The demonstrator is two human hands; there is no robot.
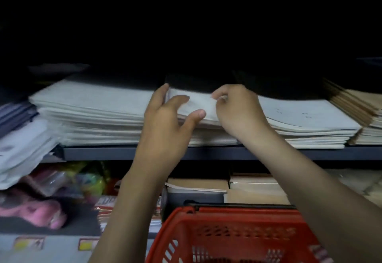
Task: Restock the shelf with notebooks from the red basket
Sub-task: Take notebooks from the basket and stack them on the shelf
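Both my hands reach up to a grey shelf (pixel 206 152) that bears stacks of white notebooks (pixel 93 113). My left hand (pixel 165 122) and my right hand (pixel 239 111) hold the two sides of the top white notebook (pixel 198 103) lying on the middle stack. The left thumb rests on its cover, the left fingers curl around its left edge. The right fingers pinch its right part. The red basket (pixel 233 235) stands below, near the bottom edge; its inside is mostly out of view.
Another white stack (pixel 310 122) and brown-covered notebooks (pixel 355 107) lie to the right on the same shelf. Plastic-wrapped packs (pixel 22 149) sag at the left. The lower shelf holds brown notebooks (pixel 254 186), colourful packets (pixel 82 180) and a pink item (pixel 41 211).
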